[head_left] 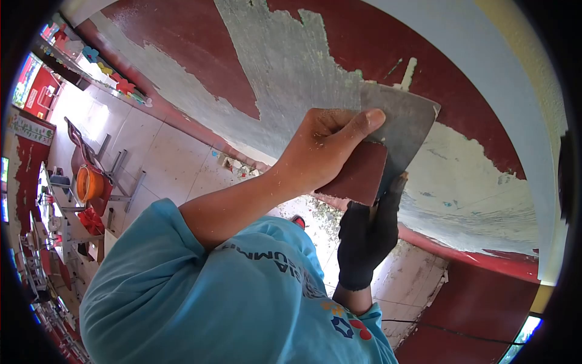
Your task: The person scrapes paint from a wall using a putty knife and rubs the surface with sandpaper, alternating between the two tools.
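My left hand (327, 145), bare and dusted with flecks, is closed with its thumb on the face of a wide grey metal scraper blade (403, 124). A reddish-brown rectangular piece (361, 176), like sandpaper, lies under that hand against the blade. My right hand (367, 242) wears a black glove with a bare fingertip showing. It grips the scraper at its lower end, where the handle is mostly hidden. Behind the blade is a wall (291, 60) with dark red paint and patchy grey-white filler.
Paint chips litter the tiled floor (163, 151) by the wall base. At left are a chair (82, 148) with an orange bucket (90, 183), a red cloth (91, 221) and cluttered tables. A dark cable (448, 330) runs at lower right. A red shoe (298, 222) shows below.
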Available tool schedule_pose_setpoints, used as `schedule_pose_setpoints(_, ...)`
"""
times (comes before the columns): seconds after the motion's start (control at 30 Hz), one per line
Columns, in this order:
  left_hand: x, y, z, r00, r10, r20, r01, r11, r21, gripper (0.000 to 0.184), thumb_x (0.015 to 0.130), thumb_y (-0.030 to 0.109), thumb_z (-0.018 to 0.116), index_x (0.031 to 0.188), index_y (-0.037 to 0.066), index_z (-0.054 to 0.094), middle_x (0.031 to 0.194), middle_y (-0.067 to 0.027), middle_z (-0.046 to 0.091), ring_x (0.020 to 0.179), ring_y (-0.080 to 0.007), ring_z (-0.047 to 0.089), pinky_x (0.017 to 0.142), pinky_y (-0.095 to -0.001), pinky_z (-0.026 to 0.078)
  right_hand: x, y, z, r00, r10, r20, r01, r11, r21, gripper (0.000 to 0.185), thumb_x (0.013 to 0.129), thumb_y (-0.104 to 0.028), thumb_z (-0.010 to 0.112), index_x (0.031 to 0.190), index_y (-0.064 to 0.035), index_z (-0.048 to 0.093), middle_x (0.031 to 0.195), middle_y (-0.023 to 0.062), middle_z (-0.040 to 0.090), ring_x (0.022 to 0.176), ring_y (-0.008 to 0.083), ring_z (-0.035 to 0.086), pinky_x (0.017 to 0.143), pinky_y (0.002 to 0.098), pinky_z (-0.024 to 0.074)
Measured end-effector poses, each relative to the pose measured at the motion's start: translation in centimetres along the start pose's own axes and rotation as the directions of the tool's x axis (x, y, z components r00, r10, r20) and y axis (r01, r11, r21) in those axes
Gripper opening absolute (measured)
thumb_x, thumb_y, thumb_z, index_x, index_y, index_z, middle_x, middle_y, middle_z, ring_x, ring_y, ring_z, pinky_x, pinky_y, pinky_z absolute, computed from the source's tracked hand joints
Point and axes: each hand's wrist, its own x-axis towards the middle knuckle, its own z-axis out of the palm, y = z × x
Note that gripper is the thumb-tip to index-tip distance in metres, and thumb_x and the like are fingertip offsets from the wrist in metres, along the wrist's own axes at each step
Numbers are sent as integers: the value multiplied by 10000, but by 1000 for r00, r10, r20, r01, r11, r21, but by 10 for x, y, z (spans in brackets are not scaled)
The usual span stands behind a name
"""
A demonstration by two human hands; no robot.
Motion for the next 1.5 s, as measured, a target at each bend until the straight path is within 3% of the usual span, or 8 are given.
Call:
schedule_pose_setpoints(0.37, 0, -14, 2, 999, 33, 28, -32, 999, -9, 449, 898, 458, 569, 700, 62, 646, 629, 54, 560, 579, 6, 467, 495, -181, 365, 4, -9, -21, 983, -170, 63, 181, 948, -262, 550, 839, 15, 492, 1359, 96, 330, 1076, 137, 612, 757, 124, 558, 667, 245, 468)
schedule_pose_setpoints(0.4, 0, -17, 1, 998, 58, 32, -60, 997, 56, 450, 900, 460, 564, 708, 63, 650, 632, 52, 563, 587, 3, 477, 501, -184, 376, 2, -15, -25, 991, 57, 117, -46, 995, -93, 556, 855, -79, 585, 1339, 79, 359, 1257, 277, 504, 1066, 358, 590, 848, 361, 486)
schedule_pose_setpoints(0.87, 1, -10, 4, 1000, 20, 6, -20, 1000, 2, 417, 899, 447, 570, 807, 56, 683, 683, 23, 610, 610, -12, 519, 535, -184, 414, 10, -22, -31, 988, -11, 155, 37, 985, -167, 558, 804, 33, 501, 1345, 76, 369, 1269, 184, 544, 974, 142, 586, 821, 257, 453)
schedule_pose_setpoints(0.97, 2, 19, 6, 982, 81, -169, -112, 976, -185, 492, 904, 457, 560, 602, 68, 549, 576, 57, 494, 520, -2, 406, 440, -211, 322, 38, -39, -13, 981, -156, 119, 160, 987, -29, 553, 814, 31, 490, 1347, 84, 357, 1264, 176, 552, 1014, 144, 585, 850, 258, 445)
schedule_pose_setpoints(1.0, 0, 21, 7, 980, 66, -186, -96, 982, -160, 501, 904, 458, 559, 590, 67, 547, 573, 57, 490, 519, -5, 389, 440, -217, 314, 44, -52, -16, 958, 109, 266, -106, 994, -23, 556, 815, 40, 477, 1354, 78, 351, 1241, 171, 563, 946, 149, 603, 809, 257, 460)
schedule_pose_setpoints(1.17, -7, -12, -8, 998, -49, -42, 49, 999, 1, 417, 907, 407, 579, 645, 85, 614, 605, 71, 518, 557, 7, 410, 469, -196, 324, -1, -10, -21, 972, 65, 224, -55, 997, -54, 621, 831, 44, 463, 1420, 20, 267, 893, 85, 589, 556, 72, 484, 515, 225, 426)
schedule_pose_setpoints(1.37, -7, 0, -11, 1000, -11, -29, 10, 998, -59, 454, 907, 434, 570, 626, 79, 597, 560, 65, 490, 528, 5, 393, 466, -191, 313, -1, -7, -13, 948, 31, 316, -224, 771, 596, 634, 871, 7, 396, 1454, -8, 148, 723, 34, 498, 482, 59, 400, 455, 193, 350)
schedule_pose_setpoints(1.5, -2, 0, -16, 1000, 24, 4, -24, 996, -85, 457, 906, 440, 567, 631, 76, 597, 559, 54, 504, 522, 2, 406, 461, -189, 321, -5, -19, -13, 943, 116, 311, -285, 763, 581, 629, 863, 10, 378, 1452, -5, 158, 868, 88, 561, 454, 66, 394, 448, 218, 352)
